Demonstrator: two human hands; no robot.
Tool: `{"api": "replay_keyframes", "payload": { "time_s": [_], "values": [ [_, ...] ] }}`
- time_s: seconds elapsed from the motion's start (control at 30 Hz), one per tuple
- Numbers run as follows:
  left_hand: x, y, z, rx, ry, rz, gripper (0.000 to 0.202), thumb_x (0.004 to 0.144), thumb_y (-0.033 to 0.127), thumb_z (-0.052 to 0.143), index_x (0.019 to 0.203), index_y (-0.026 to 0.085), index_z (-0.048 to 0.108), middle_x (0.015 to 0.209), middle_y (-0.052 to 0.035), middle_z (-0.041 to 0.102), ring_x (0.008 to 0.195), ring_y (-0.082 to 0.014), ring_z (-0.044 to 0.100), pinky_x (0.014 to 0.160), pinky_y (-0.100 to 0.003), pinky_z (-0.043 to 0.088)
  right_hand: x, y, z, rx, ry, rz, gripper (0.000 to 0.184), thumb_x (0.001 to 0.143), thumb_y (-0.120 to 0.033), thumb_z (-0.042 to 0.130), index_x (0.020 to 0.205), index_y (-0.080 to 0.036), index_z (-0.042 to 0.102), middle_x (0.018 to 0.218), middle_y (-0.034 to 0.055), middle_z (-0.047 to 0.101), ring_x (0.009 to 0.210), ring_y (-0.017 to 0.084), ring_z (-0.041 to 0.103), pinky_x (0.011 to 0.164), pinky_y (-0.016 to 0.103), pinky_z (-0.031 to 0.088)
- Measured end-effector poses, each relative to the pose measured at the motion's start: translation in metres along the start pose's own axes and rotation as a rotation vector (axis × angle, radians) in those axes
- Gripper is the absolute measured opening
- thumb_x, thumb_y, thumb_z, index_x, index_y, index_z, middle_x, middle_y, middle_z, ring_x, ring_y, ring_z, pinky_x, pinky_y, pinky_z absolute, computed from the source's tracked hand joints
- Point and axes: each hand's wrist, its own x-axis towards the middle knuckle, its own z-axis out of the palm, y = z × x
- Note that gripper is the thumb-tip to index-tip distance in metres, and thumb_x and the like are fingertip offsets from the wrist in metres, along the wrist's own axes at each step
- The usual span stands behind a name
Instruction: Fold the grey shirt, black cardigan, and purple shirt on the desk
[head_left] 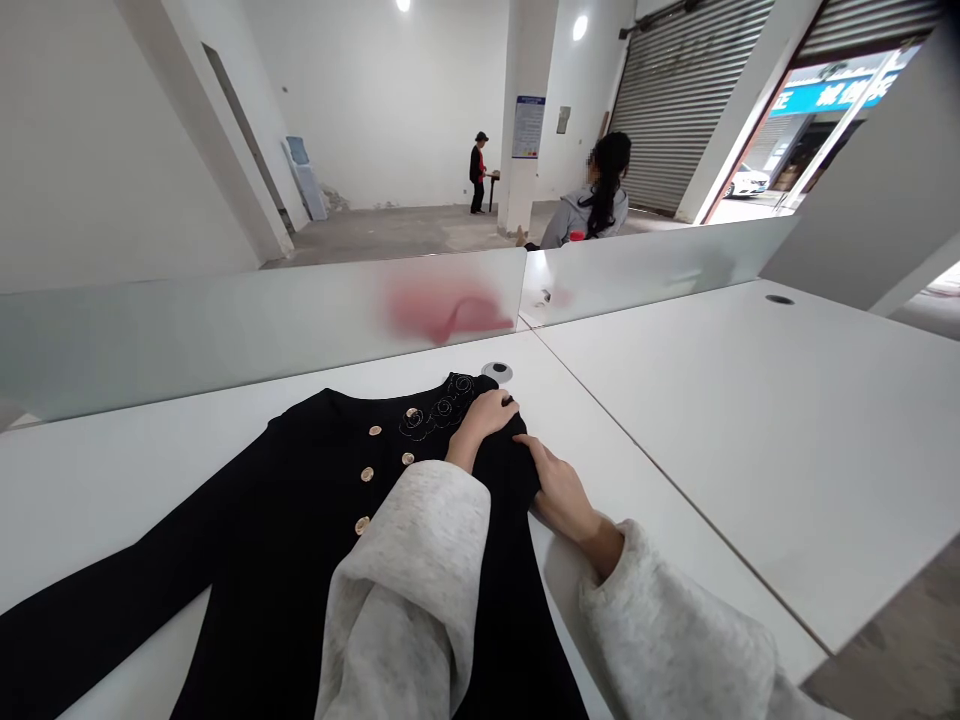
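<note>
A black long-sleeved garment (292, 520) with gold buttons lies spread face up on the white desk; its lower end runs out of view, so I cannot tell whether it is a dress or a coat. Flower embroidery (442, 407) decorates its right-hand neckline. My left hand (486, 418) rests on the right-hand shoulder, its fingers curled onto the cloth. Just below, my right hand (561, 485) grips the garment's edge at the upper sleeve, thumb on top and the other fingers partly hidden. The left-hand sleeve (135, 575) stretches out across the desk.
A frosted partition (285, 325) runs along the desk's back edge, with a blurred red thing behind it. A cable hole (497, 371) lies by the collar. Beyond are a seated person (592, 205), a standing person (478, 172), a pillar (519, 195) and a water dispenser (304, 180).
</note>
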Motion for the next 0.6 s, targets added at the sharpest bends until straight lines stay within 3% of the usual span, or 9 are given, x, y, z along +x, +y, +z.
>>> {"api": "replay_keyframes", "payload": {
  "time_s": [0.13,0.3,0.43,0.53,0.6],
  "values": [
    [0.003,-0.004,0.002,-0.231,0.058,-0.056,0.016,0.078,0.023,0.046,0.063,0.018,0.049,0.064,0.0002,0.058,0.066,-0.0141,0.059,0.06,-0.025,0.044,0.0,-0.001,0.0,-0.132,-0.077,-0.021,0.065,0.072,-0.001,0.041,0.134,-0.022,0.04,0.111,0.0085,0.055,0.076,0.017,0.059,0.067,0.028,0.045],
    [0.008,-0.016,-0.005,-0.381,0.18,-0.135,0.008,0.081,0.017,0.041,0.075,0.019,0.045,0.076,-0.0024,0.063,0.073,-0.0106,0.063,0.067,-0.023,0.048,0.001,0.0,0.001,-0.226,-0.112,-0.05,0.075,0.068,0.003,0.04,0.137,-0.025,0.04,0.113,0.0092,0.051,0.081,0.017,0.059,0.072,0.029,0.046],
    [0.01,-0.019,-0.006,-0.34,0.194,-0.169,0.021,0.088,0.035,0.039,0.077,0.019,0.049,0.075,-0.0052,0.063,0.071,-0.0145,0.063,0.063,-0.026,0.047,0.002,-0.001,0.001,-0.212,-0.123,-0.041,0.076,0.067,0.003,0.04,0.138,-0.025,0.041,0.119,0.0101,0.051,0.09,0.019,0.059,0.078,0.03,0.047],
    [0.008,-0.016,-0.001,-0.241,0.125,-0.134,0.034,0.074,0.05,0.058,0.061,0.02,0.05,0.059,-0.0029,0.058,0.069,-0.0203,0.06,0.061,-0.028,0.043,0.002,0.0,0.0,-0.199,-0.13,-0.05,0.074,0.068,0.002,0.041,0.137,-0.023,0.042,0.119,0.0107,0.053,0.094,0.02,0.06,0.081,0.031,0.048],
    [0.006,-0.013,0.002,-0.201,0.062,-0.079,0.034,0.064,0.045,0.069,0.053,0.02,0.05,0.054,-0.0007,0.054,0.069,-0.0205,0.058,0.063,-0.027,0.041,0.001,0.0,0.001,-0.18,-0.121,-0.061,0.069,0.072,-0.001,0.043,0.137,-0.021,0.043,0.119,0.0114,0.054,0.097,0.021,0.06,0.083,0.032,0.048]
  ]
}}
